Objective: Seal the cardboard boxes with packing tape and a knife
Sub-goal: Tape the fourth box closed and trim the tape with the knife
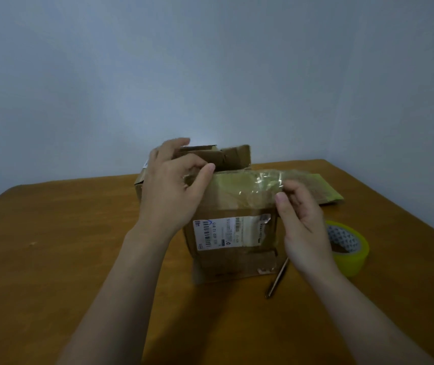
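A small cardboard box [233, 248] with a white barcode label stands on the wooden table. A strip of clear yellowish tape [250, 184] stretches across its top edge. My left hand [173, 191] pinches the strip's left end between thumb and fingers at the box's top left corner. My right hand [302, 222] pinches the tape's right part at the box's top right corner. A roll of yellow packing tape [350, 248] lies just right of my right hand. A slim metal knife [277, 279] lies on the table at the box's lower right corner.
A second cardboard box [234, 155] with open flaps stands behind the first one. The wooden table [52, 246] runs to a far edge near a pale wall. Its right edge slopes down past the tape roll.
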